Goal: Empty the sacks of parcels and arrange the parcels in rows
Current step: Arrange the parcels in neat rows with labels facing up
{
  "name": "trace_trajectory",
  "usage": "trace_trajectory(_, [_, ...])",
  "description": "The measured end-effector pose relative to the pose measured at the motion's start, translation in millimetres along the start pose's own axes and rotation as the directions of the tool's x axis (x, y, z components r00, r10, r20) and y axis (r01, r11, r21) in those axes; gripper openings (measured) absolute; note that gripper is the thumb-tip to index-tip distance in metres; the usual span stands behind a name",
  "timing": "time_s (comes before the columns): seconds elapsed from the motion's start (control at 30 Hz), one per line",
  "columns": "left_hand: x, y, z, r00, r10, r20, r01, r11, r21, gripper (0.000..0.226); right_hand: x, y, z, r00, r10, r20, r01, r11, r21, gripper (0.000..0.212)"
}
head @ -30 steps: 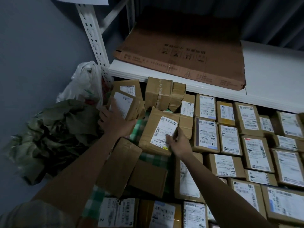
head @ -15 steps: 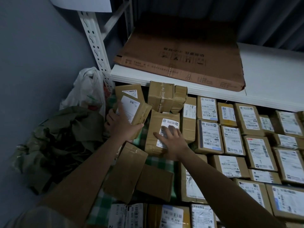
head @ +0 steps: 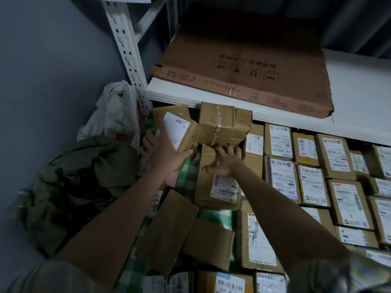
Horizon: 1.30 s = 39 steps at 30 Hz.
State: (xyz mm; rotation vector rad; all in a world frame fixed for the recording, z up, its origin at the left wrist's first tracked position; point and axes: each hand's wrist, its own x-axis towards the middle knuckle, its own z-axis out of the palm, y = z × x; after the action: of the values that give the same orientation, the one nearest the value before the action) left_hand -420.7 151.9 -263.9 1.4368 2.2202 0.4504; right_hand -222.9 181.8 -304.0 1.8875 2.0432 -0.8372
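cardboard: one tilted parcel (head: 179,132) in left hand (head: 167,153), right hand (head: 227,162) on another (head: 218,182).

R hand (head: 225,163) moved up labelled box (head: 218,182)

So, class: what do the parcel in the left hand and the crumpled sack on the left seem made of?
Parcel in the left hand: brown corrugated cardboard, matte, with a white paper label. Crumpled sack: probably olive-green woven plastic or cloth; it lies in soft, dull folds.
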Motion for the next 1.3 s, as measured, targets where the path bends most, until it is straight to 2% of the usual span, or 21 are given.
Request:
trace_trajectory(0.2, [4.5, 2.6, -4.4, 1.0, 0.01, 0.02, -0.009, 0.999, -0.046, 0.129, -17.0, 15.2, 8.1, 0.998, -0.037, 0.056, 0.039, 0.998, -0.038, 0.104])
trace_trajectory(0.37, [4.9, -3.9, 0.0, 0.999, 0.009, 0.047, -0.007, 1.0, -0.027, 0.132, -28.2, 21.6, 10.0, 0.995, -0.08, 0.054, 0.08, 0.997, -0.004, 0.094])
trace_trajectory(0.47, [-2.0, -3.2, -3.1, 0.999, -0.007, 0.053, 0.008, 1.0, -0.024, 0.13, -35.2, 23.9, 10.8, 0.99, -0.124, -0.069, 0.125, 0.992, 0.001, 0.081])
trace_trajectory(0.57, [-4.2, -3.1, -6.9, 0.998, -0.025, 0.055, 0.026, 0.999, -0.024, 0.128, -46.7, 17.6, 5.7, 0.971, -0.162, -0.176, 0.182, 0.978, 0.104, 0.07])
trace_trajectory(0.73, [-11.9, -1.8, -24.6, 0.992, 0.016, 0.121, 0.004, 0.987, -0.163, 0.127, -70.4, -2.4, -4.2, 0.925, -0.259, -0.28, 0.322, 0.923, 0.21, 0.045])
trace_trajectory(0.8, [-20.9, 0.5, -32.7, 0.986, 0.039, 0.161, -0.007, 0.981, -0.194, 0.123, -83.9, -13.5, -5.2, 0.941, -0.229, -0.249, 0.317, 0.854, 0.413, 0.039])
trace_trajectory(0.83, [-22.1, 0.7, -33.8, 0.982, 0.036, 0.187, 0.004, 0.978, -0.209, 0.121, -88.8, -17.5, -5.7, 0.954, -0.206, -0.216, 0.293, 0.791, 0.537, 0.043])
trace_trajectory(0.9, [-24.7, -7.1, -32.8, 0.974, 0.041, 0.221, 0.024, 0.959, -0.282, 0.122, -98.6, -23.5, -2.4, 0.974, -0.16, -0.16, 0.226, 0.688, 0.69, 0.062])
trace_trajectory(0.97, [-30.3, -13.3, -35.9, 0.96, 0.085, 0.266, 0.049, 0.887, -0.459, 0.118, -102.9, -27.8, 2.2, 0.987, -0.138, -0.087, 0.154, 0.613, 0.775, 0.082])
trace_trajectory(1.07, [-39.3, -16.2, -40.1, 0.923, 0.163, 0.349, 0.093, 0.786, -0.611, 0.105, -106.7, -38.5, 0.5, 0.985, -0.17, 0.041, 0.031, 0.401, 0.916, 0.101])
trace_trajectory(1.1, [-44.1, -14.8, -43.5, 0.917, 0.19, 0.35, 0.071, 0.786, -0.614, 0.103, -106.0, -41.8, -0.4, 0.981, -0.185, 0.055, 0.017, 0.364, 0.931, 0.107])
trace_trajectory(1.17, [-48.7, -11.6, -43.5, 0.92, 0.199, 0.338, 0.01, 0.849, -0.528, 0.105, -105.6, -45.4, -1.3, 0.981, -0.189, 0.043, 0.032, 0.375, 0.927, 0.107])
trace_trajectory(1.23, [-52.9, -10.3, -42.5, 0.941, 0.149, 0.303, -0.024, 0.924, -0.381, 0.108, -107.1, -49.9, -2.1, 0.985, -0.175, 0.002, 0.064, 0.366, 0.929, 0.098])
trace_trajectory(1.3, [-59.4, -6.7, -41.3, 0.954, 0.12, 0.274, -0.042, 0.961, -0.273, 0.112, -104.5, -51.5, -2.3, 0.989, -0.151, -0.002, 0.046, 0.289, 0.956, 0.089])
